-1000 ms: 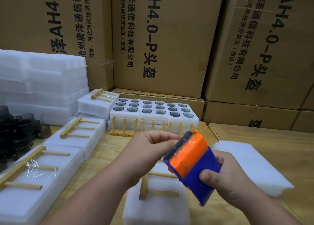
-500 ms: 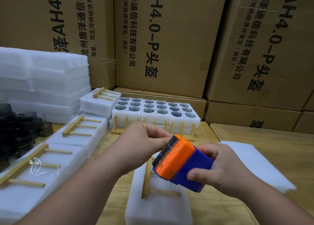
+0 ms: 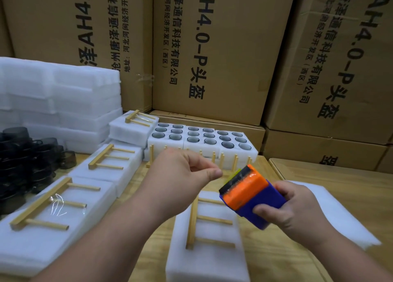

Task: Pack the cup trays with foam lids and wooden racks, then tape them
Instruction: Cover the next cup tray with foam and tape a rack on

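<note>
orange and blue tape dispenser (image 3: 252, 198) sits gripped in the right hand (image 3: 291, 207), just above the foam lid (image 3: 207, 258) carrying a wooden rack (image 3: 204, 220) on the tabletop (image 3: 340, 188). left hand (image 3: 182, 177) is beside the cutter edge, fingers (image 3: 214, 172) pinched together, looks like on the tape end. pack's long axis runs away from me.

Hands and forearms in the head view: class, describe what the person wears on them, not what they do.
Both hands, left and right, are bare: no gloves, rings or watch show. Both forearms are bare as far as the bottom edge of the picture; no sleeve comes into view.
</note>
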The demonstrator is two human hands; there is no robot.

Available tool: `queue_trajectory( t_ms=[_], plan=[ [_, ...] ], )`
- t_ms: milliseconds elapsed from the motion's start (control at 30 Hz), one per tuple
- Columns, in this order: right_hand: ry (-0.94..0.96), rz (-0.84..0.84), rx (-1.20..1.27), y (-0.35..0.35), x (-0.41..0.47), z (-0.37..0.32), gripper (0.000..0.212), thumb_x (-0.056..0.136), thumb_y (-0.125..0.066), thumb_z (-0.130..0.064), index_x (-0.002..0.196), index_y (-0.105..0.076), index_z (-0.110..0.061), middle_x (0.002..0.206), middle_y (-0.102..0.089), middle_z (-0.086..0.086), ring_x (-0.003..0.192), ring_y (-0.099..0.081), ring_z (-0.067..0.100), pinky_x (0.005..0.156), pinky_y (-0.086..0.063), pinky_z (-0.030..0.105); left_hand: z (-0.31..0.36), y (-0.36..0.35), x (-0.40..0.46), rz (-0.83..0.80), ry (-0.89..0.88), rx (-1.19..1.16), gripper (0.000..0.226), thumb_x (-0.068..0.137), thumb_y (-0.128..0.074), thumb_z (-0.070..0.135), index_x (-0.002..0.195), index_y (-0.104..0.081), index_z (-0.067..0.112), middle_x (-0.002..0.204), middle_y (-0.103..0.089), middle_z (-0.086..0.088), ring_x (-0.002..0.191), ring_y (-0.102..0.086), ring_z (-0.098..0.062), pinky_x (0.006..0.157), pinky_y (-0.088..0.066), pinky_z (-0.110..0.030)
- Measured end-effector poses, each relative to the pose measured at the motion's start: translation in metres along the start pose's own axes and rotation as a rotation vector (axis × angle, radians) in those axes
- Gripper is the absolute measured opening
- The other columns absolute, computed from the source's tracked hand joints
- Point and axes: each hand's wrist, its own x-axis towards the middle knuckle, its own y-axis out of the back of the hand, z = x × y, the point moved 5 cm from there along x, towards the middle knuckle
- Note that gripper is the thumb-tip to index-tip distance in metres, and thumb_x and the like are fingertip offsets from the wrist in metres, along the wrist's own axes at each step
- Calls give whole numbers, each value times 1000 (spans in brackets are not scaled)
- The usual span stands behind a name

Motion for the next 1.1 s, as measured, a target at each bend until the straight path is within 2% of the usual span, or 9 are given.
queue_trajectory(
  t_ms=[200,333,500,533,667,767,933,1033,1100],
  plan=[
    [11,-35,-120,5,5,3,45,47,-82,-65,82,-69,-39,69,-72,-7,58,-64,9,49,-48,17,15,19,-4,120,-48,24,13,81,-84,38,70,-78,35,68,-70,28,73,-65,12,60,-42,-1],
    [58,-42,-293,13,8,5,53,48,-79,-70,86,-65,-36,79,-68,-12,74,-62,13,56,-52,34,29,35,-6,179,-118,26,13,81,-82,38,70,-77,37,66,-70,28,72,-65,13,60,-42,0],
    [117,-87,-334,17,10,-2,55,55,-73,-81,91,-63,-40,85,-65,-18,84,-59,9,63,-45,19,31,44,-8,223,-155,31,11,81,-83,33,70,-79,33,69,-72,24,72,-66,10,61,-42,-1],
    [141,-113,-325,18,11,-6,57,59,-70,-85,93,-63,-40,84,-67,-17,83,-60,10,64,-46,20,27,49,-8,253,-132,-1,13,81,-83,34,69,-79,33,67,-72,21,68,-66,7,59,-43,-3],
    [133,-163,-270,31,15,-9,59,62,-68,-87,94,-65,-38,80,-71,-9,75,-66,15,65,-55,43,5,69,-9,321,-35,-108,5,79,-83,42,78,-79,44,69,-74,17,69,-69,4,57,-49,-11],
    [121,-230,-310,39,16,-13,56,62,-69,-85,94,-66,-39,78,-72,-9,69,-68,15,61,-56,39,-20,71,-11,329,58,-172,6,78,-83,46,78,-80,41,63,-72,18,58,-64,6,59,-45,-17],
    [146,-242,-447,41,37,-41,50,67,-65,-75,75,-69,-26,65,-68,-8,55,-63,13,46,-45,22,-83,56,-7,279,343,-385,12,84,-80,38,75,-82,30,76,-76,9,65,-62,-3,69,-47,-28],
    [122,-271,-500,38,61,-62,59,78,-62,-79,71,-71,-21,63,-69,-5,53,-62,11,49,-45,25,-126,37,-14,218,593,-547,17,84,-79,37,80,-81,20,77,-76,11,64,-61,-6,67,-49,-28],
    [67,-358,-592,31,78,-74,63,71,-60,-81,72,-72,-20,63,-70,-3,53,-63,11,49,-46,28,-150,20,-24,187,728,-634,18,85,-79,35,88,-76,18,75,-75,12,61,-59,-6,62,-49,-26]
  ],
)
